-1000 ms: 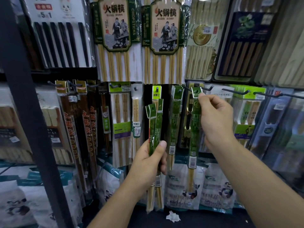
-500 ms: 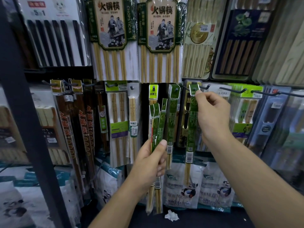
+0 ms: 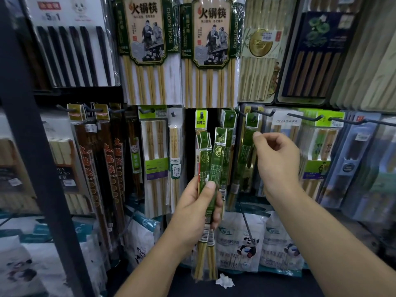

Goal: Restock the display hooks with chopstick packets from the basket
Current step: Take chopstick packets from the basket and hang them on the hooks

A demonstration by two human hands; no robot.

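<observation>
My left hand grips a small bundle of narrow green chopstick packets, upright in front of the display. To the right of them, one more green packet hangs by its header from a dark display hook. My right hand is just right of that packet with loosely curled fingers. One fingertip lies at the packet's edge below the header, and the header itself is free of my fingers. More green packets hang on the neighbouring hook to the left. The basket is out of view.
Bare hook tips stick out towards me on the right. Large hot-pot chopstick packs hang above. A black shelf upright crosses the left side. Panda-print bags and a crumpled paper scrap lie below.
My right hand slid the packet's header onto the hook, then dropped off it and drew down and right. My left hand stayed in place with its bundle.
</observation>
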